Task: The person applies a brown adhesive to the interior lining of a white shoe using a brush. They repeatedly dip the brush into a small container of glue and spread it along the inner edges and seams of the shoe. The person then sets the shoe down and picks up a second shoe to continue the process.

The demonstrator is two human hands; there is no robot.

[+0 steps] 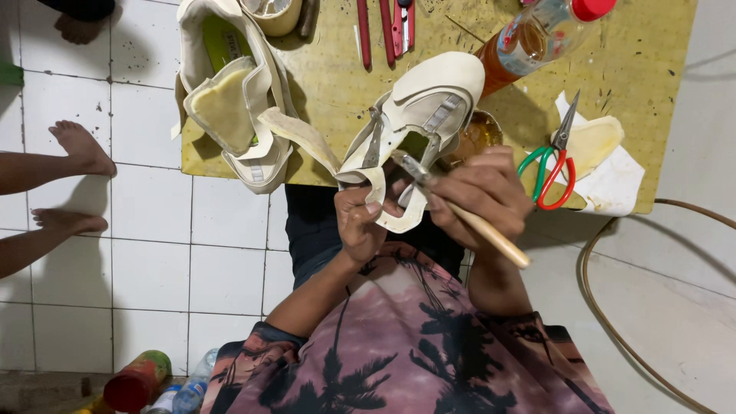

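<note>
The left hand (360, 222) grips the near edge of a cream-white shoe upper with an open green-lined inside (418, 115), its fingers (373, 207) clamped on a loose strap of the material while the shoe tilts up over the near edge of the yellow-green scuffed tabletop (636, 69). The right hand (483, 192) is closed around a brush with a pale wooden handle and a metal ferrule (460, 215), fingers wrapped tight on the handle, and the metal end touches the shoe's opening just beside the left hand. Behind the shoe, partly hidden, sits a small bowl of amber glue (479, 134), and just beyond it lies a clear plastic bottle with a red cap and orange-brown liquid (537, 38). To the right on the tabletop a pair of scissors with red and green handles (553, 165) rests on a white sheet of paper (621, 184), next to a pale yellow insole piece (594, 142). At the left end of the tabletop lies a second cream-white shoe with its yellowish insole lifted (230, 100), a long strap trailing from it towards the held shoe. Red-handled tools (383, 27) lie at the far edge. On the white tiled floor (153, 230) to the left are another person's bare feet (77, 146), and a brown hose (613, 307) curves along the floor to the right.
</note>
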